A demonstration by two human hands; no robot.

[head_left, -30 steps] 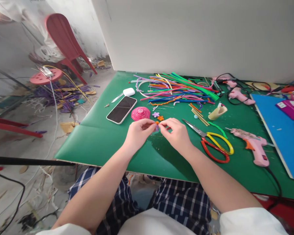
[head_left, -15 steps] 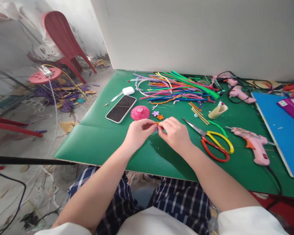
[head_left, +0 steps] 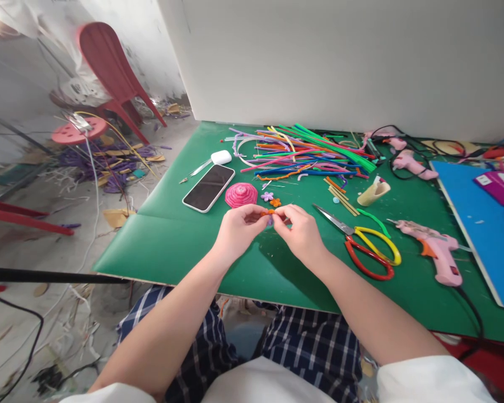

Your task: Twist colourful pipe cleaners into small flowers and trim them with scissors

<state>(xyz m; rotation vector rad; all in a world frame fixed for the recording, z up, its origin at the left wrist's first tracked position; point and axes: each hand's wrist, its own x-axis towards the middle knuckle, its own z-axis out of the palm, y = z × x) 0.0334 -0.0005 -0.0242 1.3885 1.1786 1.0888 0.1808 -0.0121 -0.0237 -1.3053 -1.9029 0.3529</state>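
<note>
Both hands meet over the near middle of the green table (head_left: 172, 240), pinching one small orange and purple pipe-cleaner piece (head_left: 270, 215). My left hand (head_left: 240, 228) grips its left side, thumb and forefinger together. My right hand (head_left: 298, 228) closes on its right side; the fingers hide much of the piece. Just beyond lie a purple flower (head_left: 267, 196) and an orange flower (head_left: 275, 202). A pink coiled dome (head_left: 241, 195) sits beyond my left hand. Scissors (head_left: 357, 235) with one yellow and one red handle lie right of my right hand.
A phone (head_left: 209, 188) and a white case (head_left: 221, 157) lie at the left. Pipe cleaners (head_left: 302, 151) are heaped at the back. A pink glue gun (head_left: 439, 254), its cord trailing off the front edge, lies near a blue board (head_left: 479, 224). A tube-shaped holder (head_left: 373, 193) stands right.
My fingers have shifted slightly on the small piece, and more of its orange part shows between them. My right hand has tilted a little. The things on the table stay put.
</note>
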